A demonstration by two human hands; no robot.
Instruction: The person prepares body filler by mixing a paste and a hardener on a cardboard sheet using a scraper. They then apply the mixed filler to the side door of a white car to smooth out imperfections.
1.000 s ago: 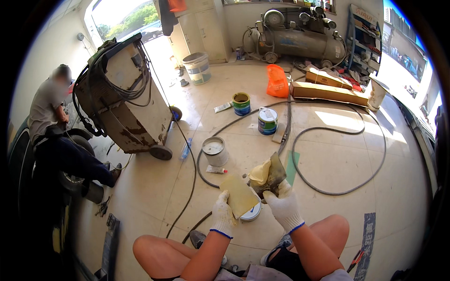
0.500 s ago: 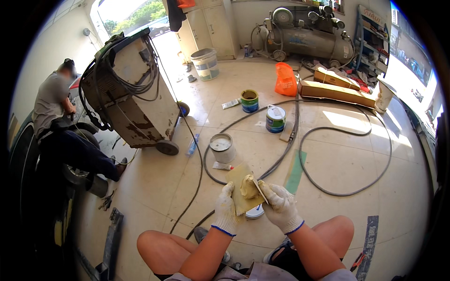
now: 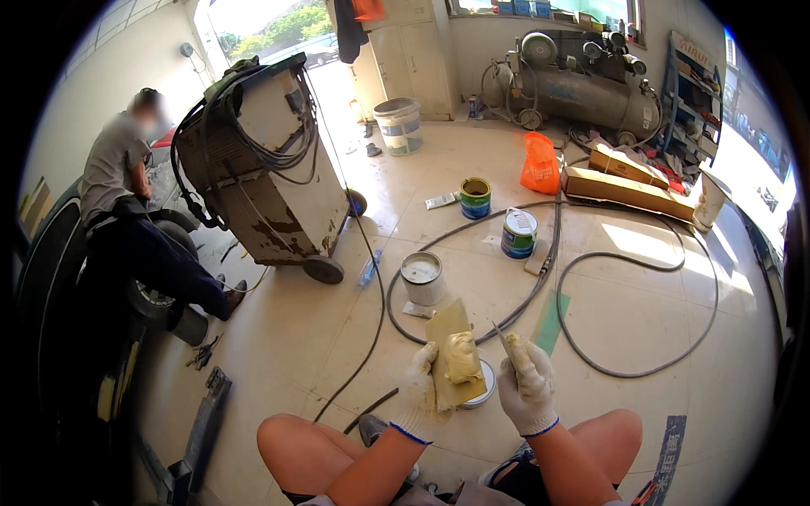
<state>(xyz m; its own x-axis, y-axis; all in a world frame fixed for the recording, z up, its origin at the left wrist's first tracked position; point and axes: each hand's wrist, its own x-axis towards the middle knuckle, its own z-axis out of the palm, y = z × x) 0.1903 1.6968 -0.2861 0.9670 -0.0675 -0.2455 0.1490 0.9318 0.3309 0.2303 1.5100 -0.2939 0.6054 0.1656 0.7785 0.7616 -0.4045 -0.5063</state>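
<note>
My left hand (image 3: 418, 394), in a white knitted glove, is closed round the edge of a flat yellowish board (image 3: 450, 319). A thick cream-coloured lump of putty (image 3: 461, 357) sits on that board. Apart from it, to the right, my gloved right hand (image 3: 526, 385) is closed on a thin putty knife (image 3: 500, 335), its blade pointing up and left. Below the board, a round white lid (image 3: 482, 390) lies on the floor, partly hidden. Just beyond the board stand a grey open can (image 3: 423, 282) and a small tube (image 3: 418, 311).
A black hose (image 3: 629, 377) loops over the tiled floor. Further off are two paint cans (image 3: 475, 200), an orange bag (image 3: 539, 164), long cartons (image 3: 624, 192) and an air compressor (image 3: 582, 94). At left, a person (image 3: 126, 194) sits behind a wheeled machine (image 3: 261, 181).
My right hand has drawn the putty knife off the putty, to the right and down. The board has turned, showing the lump more fully. The whole view has shifted slightly.
</note>
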